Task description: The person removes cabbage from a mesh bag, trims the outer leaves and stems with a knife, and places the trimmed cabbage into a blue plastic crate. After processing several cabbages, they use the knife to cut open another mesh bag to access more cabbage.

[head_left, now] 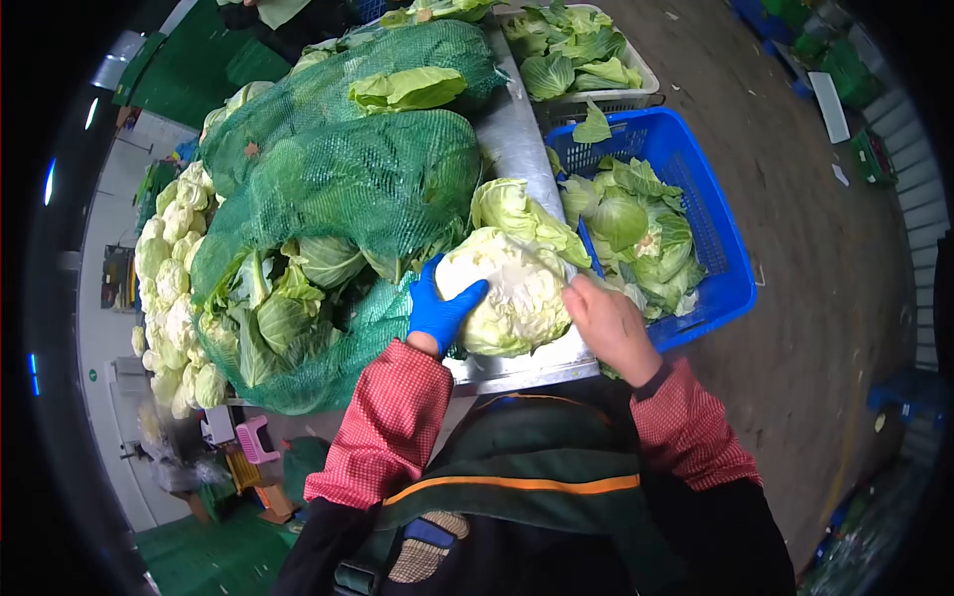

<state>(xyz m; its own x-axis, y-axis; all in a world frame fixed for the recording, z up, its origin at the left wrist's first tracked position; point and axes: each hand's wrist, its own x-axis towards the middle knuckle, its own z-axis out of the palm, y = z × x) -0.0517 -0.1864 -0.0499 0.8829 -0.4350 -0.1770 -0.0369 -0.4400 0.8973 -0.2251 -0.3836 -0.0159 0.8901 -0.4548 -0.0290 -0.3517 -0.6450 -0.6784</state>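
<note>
Perhaps the pale cabbage (512, 298), over the metal table (547, 371) near its edge, could roll off if the curled right hand (614, 328) (gripping leaf or not, I cannot tell) jerks it from the left hand's (437, 310) hold.

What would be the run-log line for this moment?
left hand: gloved, on pale cabbage | right hand: bare, at its edge | blue crate: holds leaves

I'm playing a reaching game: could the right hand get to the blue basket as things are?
Probably yes. The right hand is close beside the blue basket, and nothing seems to block the way, though its fingers look busy at the pale cabbage.
</note>
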